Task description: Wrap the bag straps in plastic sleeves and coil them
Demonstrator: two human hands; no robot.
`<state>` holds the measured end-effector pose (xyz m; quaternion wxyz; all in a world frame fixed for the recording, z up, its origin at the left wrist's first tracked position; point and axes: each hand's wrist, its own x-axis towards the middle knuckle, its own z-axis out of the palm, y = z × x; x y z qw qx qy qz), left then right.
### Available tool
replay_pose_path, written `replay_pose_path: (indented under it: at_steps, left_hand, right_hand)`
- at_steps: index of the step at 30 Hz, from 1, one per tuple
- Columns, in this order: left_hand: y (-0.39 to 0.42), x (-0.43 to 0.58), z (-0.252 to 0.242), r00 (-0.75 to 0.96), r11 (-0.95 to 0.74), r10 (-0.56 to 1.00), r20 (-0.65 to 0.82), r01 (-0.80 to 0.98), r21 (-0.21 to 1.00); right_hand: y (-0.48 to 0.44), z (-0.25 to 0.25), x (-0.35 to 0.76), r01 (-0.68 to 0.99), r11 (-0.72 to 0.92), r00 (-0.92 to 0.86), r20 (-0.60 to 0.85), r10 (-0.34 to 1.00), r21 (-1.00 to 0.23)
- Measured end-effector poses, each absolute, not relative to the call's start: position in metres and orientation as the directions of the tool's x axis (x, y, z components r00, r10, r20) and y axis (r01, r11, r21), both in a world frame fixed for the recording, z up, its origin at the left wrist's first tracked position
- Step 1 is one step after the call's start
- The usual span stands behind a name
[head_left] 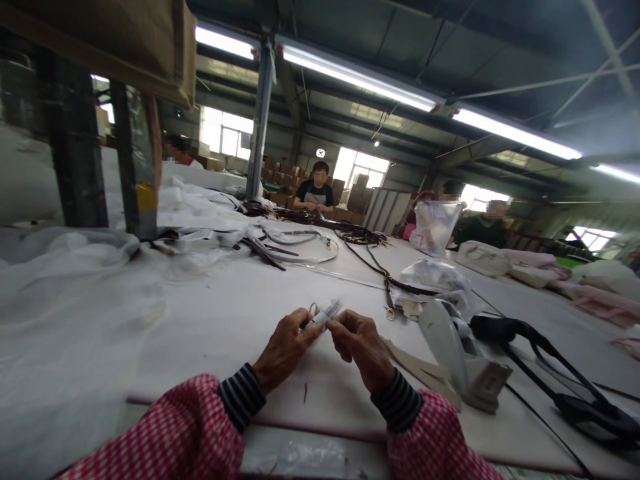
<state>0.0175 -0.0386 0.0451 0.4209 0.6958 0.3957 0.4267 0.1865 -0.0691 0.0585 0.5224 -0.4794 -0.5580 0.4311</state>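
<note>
My left hand [285, 347] and my right hand [361, 347] meet over the white table [210, 320], both pinched on a small pale tag-like piece [326, 311] with a little gold ring [313, 308] at its left end. The fingers of both hands are closed around it. Both wrists wear striped cuffs under red checked sleeves. A short dark thread [305, 392] lies on the table below my hands.
A white bag part [463, 360] and black straps [545, 353] lie to my right, brown straps with gold clasps [385, 280] beyond. Crumpled white wrapping [65, 267] covers the left. Other people sit at the far end and right side.
</note>
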Motion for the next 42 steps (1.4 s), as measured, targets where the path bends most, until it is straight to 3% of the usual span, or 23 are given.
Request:
replay_pose_path:
  at_steps: [5,11,14,17,20,23,25,27,30,34,36,37,41,42]
  left_hand:
    - [-0.037,0.015,0.046,0.343,-0.280,0.911,0.228,0.112,0.953]
    - [-0.033,0.013,0.032,0.242,-0.166,0.945,0.220,-0.225,0.960]
    - [-0.030,0.014,0.026,0.285,-0.038,0.948,0.140,-0.333,0.942]
    - [-0.027,0.016,0.024,0.361,0.043,0.928,0.097,-0.362,0.931]
    - [-0.024,0.017,0.024,0.354,0.014,0.928,0.115,-0.342,0.940]
    - [-0.023,0.017,0.023,0.279,-0.090,0.947,0.157,-0.239,0.967]
    - [-0.025,0.015,0.022,0.249,-0.165,0.949,0.194,-0.134,0.977]
    - [-0.026,0.012,0.021,0.258,-0.242,0.936,0.240,-0.025,0.970]
    - [-0.026,0.008,0.019,0.272,-0.354,0.910,0.312,0.118,0.928]
    - [-0.025,0.008,0.024,0.247,-0.401,0.905,0.347,0.223,0.888]
    - [-0.029,0.011,0.031,0.217,-0.401,0.910,0.354,0.241,0.884]
    - [-0.034,0.012,0.035,0.199,-0.404,0.911,0.362,0.245,0.882]
    - [-0.068,0.000,0.045,0.064,-0.342,0.940,0.337,0.224,0.913]
    - [-0.082,-0.009,0.044,0.027,-0.309,0.950,0.311,0.208,0.928]
  right_hand:
    - [-0.062,0.051,0.184,0.030,0.170,0.001,0.170,0.985,-0.985]
    - [-0.048,0.044,0.173,0.010,0.145,0.027,0.145,0.989,-0.989]
    - [-0.042,0.036,0.174,-0.004,0.137,0.000,0.137,0.991,-0.991]
    - [-0.040,0.027,0.178,-0.044,0.146,-0.057,0.148,0.987,-0.988]
    - [-0.040,0.020,0.181,-0.036,0.168,-0.079,0.170,0.982,-0.985]
    - [-0.042,0.020,0.183,0.132,0.311,0.024,0.316,0.948,-0.941]
    - [-0.046,0.026,0.184,0.378,0.457,0.037,0.506,0.862,-0.806]
    - [-0.051,0.032,0.185,0.600,0.564,-0.091,0.652,0.752,-0.567]
    - [-0.058,0.039,0.182,0.748,0.616,-0.305,0.697,0.649,-0.246]
    - [-0.059,0.040,0.171,0.873,0.488,-0.363,0.665,0.652,-0.002]
    - [-0.064,0.045,0.166,0.890,0.456,-0.331,0.649,0.685,-0.027]
    - [-0.071,0.050,0.164,0.874,0.475,-0.307,0.642,0.702,-0.101]
    - [-0.138,0.084,0.169,0.573,0.553,-0.251,0.514,0.821,-0.604]
    - [-0.162,0.092,0.175,0.498,0.561,-0.296,0.478,0.827,-0.661]
